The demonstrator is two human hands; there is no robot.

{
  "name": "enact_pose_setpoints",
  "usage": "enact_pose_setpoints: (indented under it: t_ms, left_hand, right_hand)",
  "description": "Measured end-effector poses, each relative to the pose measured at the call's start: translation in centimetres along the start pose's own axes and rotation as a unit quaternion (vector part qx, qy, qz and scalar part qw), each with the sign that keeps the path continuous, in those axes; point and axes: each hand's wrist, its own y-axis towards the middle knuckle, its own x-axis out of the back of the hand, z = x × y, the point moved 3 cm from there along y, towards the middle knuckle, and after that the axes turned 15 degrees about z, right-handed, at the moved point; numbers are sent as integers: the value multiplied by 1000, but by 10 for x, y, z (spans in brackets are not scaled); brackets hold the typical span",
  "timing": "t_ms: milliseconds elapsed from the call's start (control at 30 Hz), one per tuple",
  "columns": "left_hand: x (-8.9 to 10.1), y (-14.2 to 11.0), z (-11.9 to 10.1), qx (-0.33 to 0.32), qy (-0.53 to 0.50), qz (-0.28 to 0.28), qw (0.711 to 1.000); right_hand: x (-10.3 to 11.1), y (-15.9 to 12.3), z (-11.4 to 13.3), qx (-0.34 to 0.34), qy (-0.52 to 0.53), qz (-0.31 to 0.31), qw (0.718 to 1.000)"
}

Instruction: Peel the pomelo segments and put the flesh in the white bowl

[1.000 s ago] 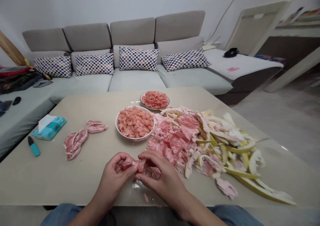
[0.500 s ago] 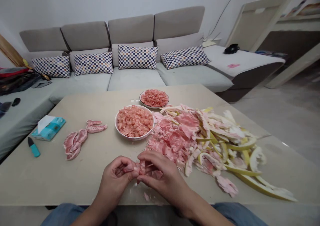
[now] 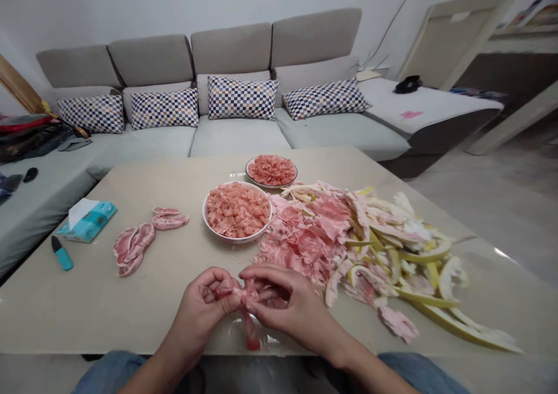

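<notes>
My left hand (image 3: 194, 310) and my right hand (image 3: 300, 307) meet near the table's front edge, their fingers pinched on a pink pomelo segment (image 3: 249, 315). Part of it hangs down between them, with a darker red tip. Beyond my hands stands a white bowl (image 3: 210, 231) heaped with peeled pomelo flesh. Behind that is a dark-rimmed plate (image 3: 293, 181), also piled with flesh. A heap of pink membranes (image 3: 300, 231) lies past my right hand. To the left rest several unpeeled pomelo segments (image 3: 136, 246).
Thick yellow-green pomelo rinds (image 3: 457, 321) spread over the table's right side. At the left lie a blue tissue pack (image 3: 98, 219) and a small knife (image 3: 63, 255) with a teal handle. A grey sofa (image 3: 238, 135) with checked cushions stands behind the table (image 3: 108, 324).
The pomelo piece between my hands now hangs lower, showing a long strip with a red tip. Both hands stay close together, still pinching it. The view has shifted slightly.
</notes>
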Motion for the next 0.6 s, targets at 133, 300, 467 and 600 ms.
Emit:
enact_pose_setpoints:
  t_ms: [133, 300, 467, 600]
  left_hand:
    - [2, 2, 2, 2, -12, -12, 1000]
    - [2, 3, 3, 6, 10, -33, 999]
    - [-1, 3, 4, 11, 22, -26, 999]
    - [-4, 4, 2, 11, 31, -14, 999]
  right_hand:
    - [5, -2, -5, 38, -102, -23, 994]
    - [8, -6, 1, 130, -268, -88, 950]
    - [3, -9, 13, 173, -320, -70, 929]
    - [1, -9, 14, 157, -301, -52, 939]
